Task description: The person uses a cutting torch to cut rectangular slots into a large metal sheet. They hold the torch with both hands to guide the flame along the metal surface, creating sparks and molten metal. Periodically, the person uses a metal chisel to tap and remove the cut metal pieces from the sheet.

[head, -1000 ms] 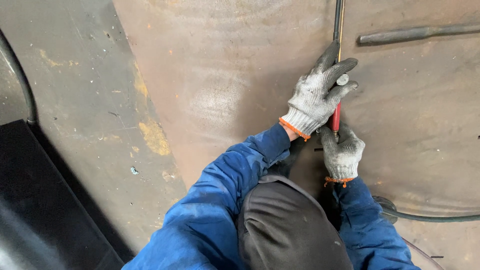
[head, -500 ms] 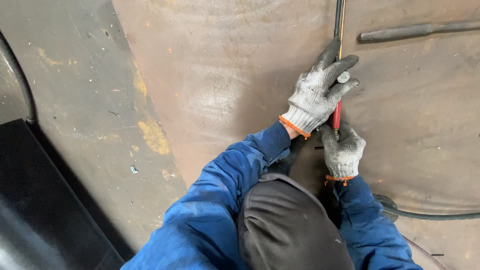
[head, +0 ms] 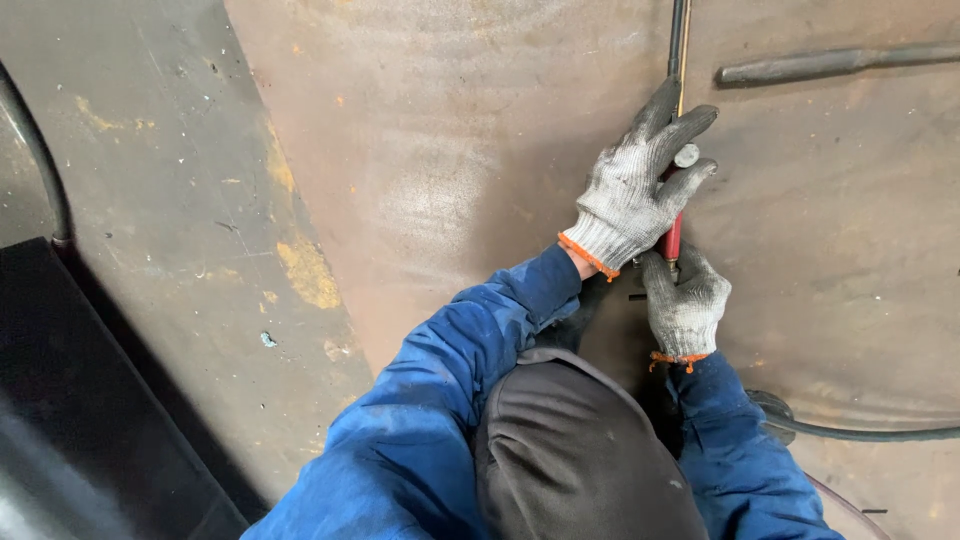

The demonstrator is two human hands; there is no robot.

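Note:
My left hand, in a grey knit glove with an orange cuff, lies on a rusty brown steel plate, its fingers curled round the upper part of a red-handled tool with a silver end. Just below, my right hand, gloved the same way, is closed round the tool's lower end. A thin dark straight rod runs up the plate from under my left fingers. The tool's tip is hidden between the hands. Both sleeves are blue.
A dark metal bar lies on the plate at the upper right. A black hose curves in from the right near my right elbow. Left of the plate is grey floor with yellow paint marks, and a black cable.

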